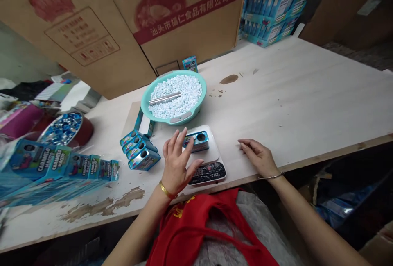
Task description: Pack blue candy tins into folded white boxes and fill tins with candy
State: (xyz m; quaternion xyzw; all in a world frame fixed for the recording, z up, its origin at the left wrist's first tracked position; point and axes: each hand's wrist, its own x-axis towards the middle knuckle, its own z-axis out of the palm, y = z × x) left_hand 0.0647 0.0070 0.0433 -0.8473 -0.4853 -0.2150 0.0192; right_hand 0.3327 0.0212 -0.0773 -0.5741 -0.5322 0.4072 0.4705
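Observation:
A small blue tin (201, 142) with a dark round opening on top stands on a white kitchen scale (211, 154) with a black control panel. My left hand (178, 165), a gold bangle at its wrist, hovers at the tin's left side with fingers spread. Its fingertips overlap the tin's left end, and whether they touch it I cannot tell. To the right of the scale, my right hand (258, 157) is low over the table, fingers stretched out and nothing seen in them. Several more blue tins (144, 159) stand in a row left of my left hand.
Behind the scale, a turquoise basin (198, 112) holds pale candies (175, 108) and a metal tube (166, 98). Blue printed boxes (80, 165) and a red tub (84, 130) of blue-wrapped pieces are on the left. Large cartons (190, 32) and stacked blue packs (270, 7) line the back.

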